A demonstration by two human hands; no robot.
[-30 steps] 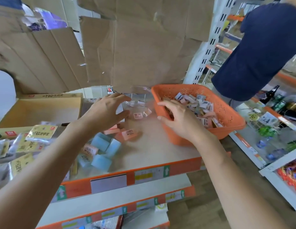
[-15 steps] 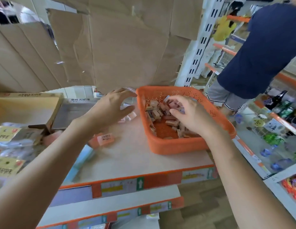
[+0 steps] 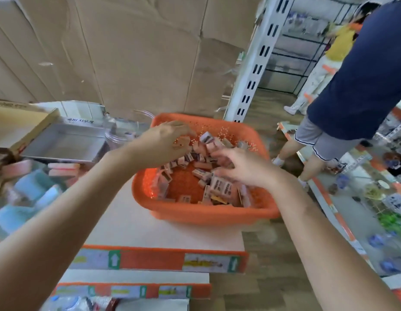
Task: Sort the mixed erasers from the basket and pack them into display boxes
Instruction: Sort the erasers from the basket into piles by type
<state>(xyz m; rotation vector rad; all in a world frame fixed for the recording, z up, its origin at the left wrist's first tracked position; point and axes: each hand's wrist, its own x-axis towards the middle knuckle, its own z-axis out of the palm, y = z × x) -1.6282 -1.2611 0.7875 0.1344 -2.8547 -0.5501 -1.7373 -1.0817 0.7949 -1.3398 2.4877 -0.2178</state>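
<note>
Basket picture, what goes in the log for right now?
left hand: over orange basket | right hand: among erasers | grips: unclear

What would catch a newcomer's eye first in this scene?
The bright orange basket at the centre of the shelf, holding a jumble of small wrapped erasers. Both hands reach into it: the left hand near its far rim, the right hand over the pile. A silver display box lies to the basket's left.

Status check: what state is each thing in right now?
Orange basket: upright on the shelf, partly filled.
Erasers: loose, jumbled in the basket.
Grey display box: open-topped, left of the basket.
Left hand: in the basket, grip unclear.
Right hand: fingers spread on erasers, grip unclear.
</note>
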